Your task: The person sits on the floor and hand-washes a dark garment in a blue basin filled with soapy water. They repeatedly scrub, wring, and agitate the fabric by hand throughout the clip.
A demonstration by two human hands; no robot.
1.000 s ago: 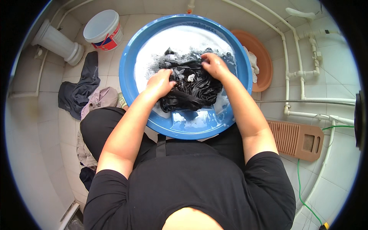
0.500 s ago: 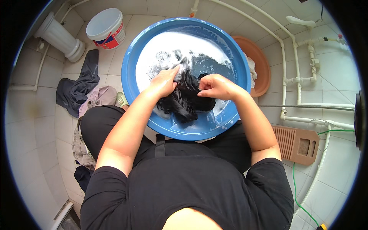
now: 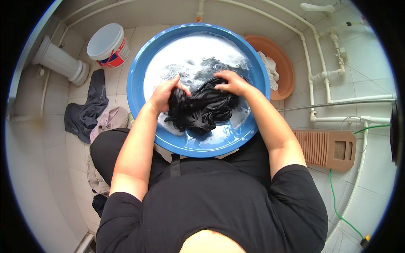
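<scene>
A wet black garment [image 3: 206, 107] lies bunched in the near half of a big blue basin [image 3: 131, 82], partly out of the water. White suds [image 3: 198, 46] cover much of the water beyond it. My left hand [image 3: 165, 95] is closed around the garment's left end, its fingers partly hidden by the cloth. At the upper right edge of the same garment, my right hand [image 3: 233, 83] has its fingers curled over a fold, with the thumb close to them.
An orange basin [image 3: 287, 78] holding white cloth [image 3: 270, 71] stands behind the blue one on the right. Near my right arm lies a brown washboard [image 3: 312, 147]. A white bucket [image 3: 104, 42], dark clothing [image 3: 86, 114] and a pinkish garment [image 3: 112, 120] are on the left. Pipes [image 3: 310, 55] run along the right wall.
My left hand has moved left and closed around the garment's left end. The right hand has shifted slightly farther away on the cloth. The garment is now bunched wider and further left.
</scene>
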